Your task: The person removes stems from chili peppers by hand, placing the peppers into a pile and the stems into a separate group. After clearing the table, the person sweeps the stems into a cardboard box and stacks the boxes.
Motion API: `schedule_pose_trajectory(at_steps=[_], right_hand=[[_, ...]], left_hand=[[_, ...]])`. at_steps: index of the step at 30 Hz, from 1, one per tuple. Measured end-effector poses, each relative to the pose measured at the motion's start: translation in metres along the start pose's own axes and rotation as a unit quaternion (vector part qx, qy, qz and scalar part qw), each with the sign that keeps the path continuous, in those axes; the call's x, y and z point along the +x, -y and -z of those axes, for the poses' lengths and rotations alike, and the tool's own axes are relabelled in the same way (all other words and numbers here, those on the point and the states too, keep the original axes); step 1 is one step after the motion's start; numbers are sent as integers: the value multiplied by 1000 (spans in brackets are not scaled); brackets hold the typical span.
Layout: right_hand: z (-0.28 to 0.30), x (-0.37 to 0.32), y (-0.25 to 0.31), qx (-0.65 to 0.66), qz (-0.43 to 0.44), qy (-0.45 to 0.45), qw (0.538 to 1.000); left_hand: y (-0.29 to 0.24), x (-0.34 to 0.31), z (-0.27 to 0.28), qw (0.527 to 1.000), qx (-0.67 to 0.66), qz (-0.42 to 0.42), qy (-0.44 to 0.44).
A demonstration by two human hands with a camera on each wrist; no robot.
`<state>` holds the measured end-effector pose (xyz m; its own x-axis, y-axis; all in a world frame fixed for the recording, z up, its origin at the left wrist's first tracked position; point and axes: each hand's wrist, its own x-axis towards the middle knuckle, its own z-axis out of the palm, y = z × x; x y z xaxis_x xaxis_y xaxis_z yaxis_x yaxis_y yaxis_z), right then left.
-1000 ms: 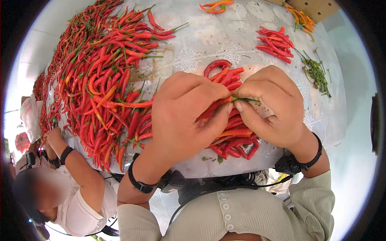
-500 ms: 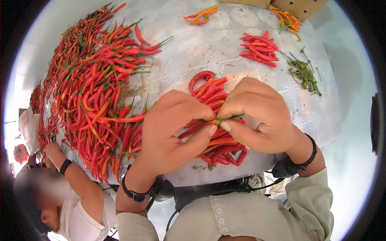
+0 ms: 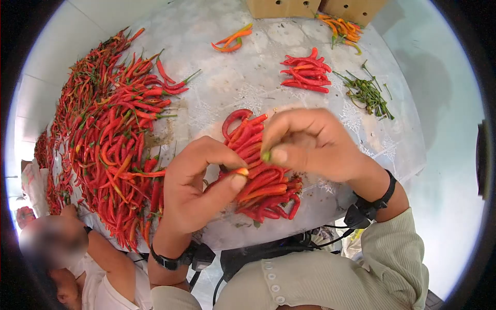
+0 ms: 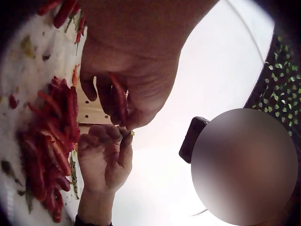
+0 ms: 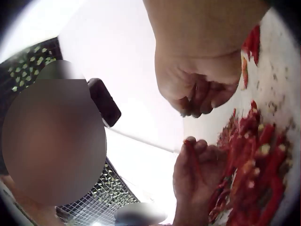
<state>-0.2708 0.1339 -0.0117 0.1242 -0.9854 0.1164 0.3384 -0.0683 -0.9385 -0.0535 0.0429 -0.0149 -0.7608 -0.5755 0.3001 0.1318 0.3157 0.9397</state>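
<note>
My left hand (image 3: 191,191) pinches a red chili pepper (image 4: 119,99) between thumb and fingers, its pale stemless end (image 3: 242,171) showing at the fingertips. To its right, my right hand (image 3: 318,147) pinches a green chili stem (image 3: 265,156), apart from the pepper. Most of that stem is hidden by the fingers. Both hands hover above a heap of red chilies (image 3: 263,192) whose visible ends have no stems. At the left spreads a large pile of red chilies (image 3: 116,139), many with green stems.
Beyond the hands lie a small stack of red chilies (image 3: 306,80), a bunch of green stems (image 3: 371,95) and two groups of orange chilies (image 3: 341,28). Cardboard boxes (image 3: 284,9) stand at the back. Another person's arm (image 3: 111,263) reaches to the table at lower left.
The green stem has come off the pepper, and my hands have moved apart, one with each piece. In the head view, the table's contents have shifted left and downward.
</note>
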Motion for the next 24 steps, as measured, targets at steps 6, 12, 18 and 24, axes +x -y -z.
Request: schedule_pose_trajectory(at_steps=[6, 12, 18, 24], right_hand=[[66, -2, 32, -604, 145, -360, 696], [133, -30, 47, -793, -163, -277, 518], [116, -12, 39, -776, 120, -317, 532], [10, 0, 8, -433, 128, -166, 877]], left_hand=[[3, -1, -5, 973, -103, 152, -138], [3, 4, 3, 934, -245, 226, -129], [3, 4, 6, 933, -241, 241, -113], [-8, 2, -4, 960, -138, 214, -115]])
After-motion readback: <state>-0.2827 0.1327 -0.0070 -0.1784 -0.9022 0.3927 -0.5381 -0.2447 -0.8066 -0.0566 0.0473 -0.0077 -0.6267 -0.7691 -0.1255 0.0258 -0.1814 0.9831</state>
